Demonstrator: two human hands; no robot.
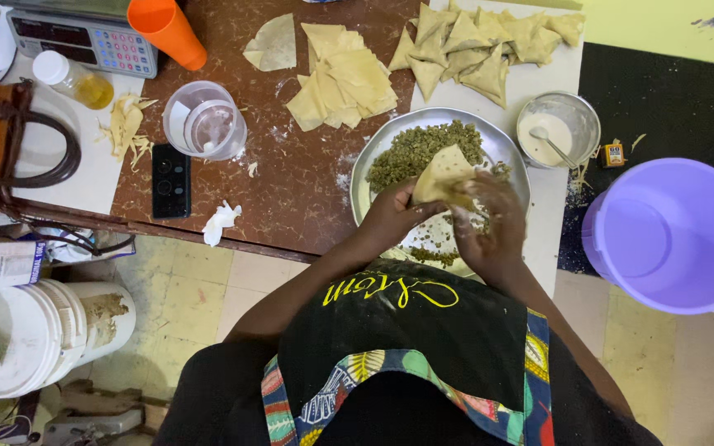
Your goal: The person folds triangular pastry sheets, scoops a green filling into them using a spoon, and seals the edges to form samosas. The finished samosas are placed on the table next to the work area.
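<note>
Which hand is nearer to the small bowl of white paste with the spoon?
The right hand. It is just below-left of the bowl of white paste, over the metal tray. The left hand is farther left, gripping the pastry cone.

Both forearms reach forward from the body and converge, elbows spread wide. The left hand is curled, its fingers pointing right with the thumb on top in a closed pinch. The right hand faces it, fingers bent inward, fingertips dusted pale, nearly touching the left.
</note>
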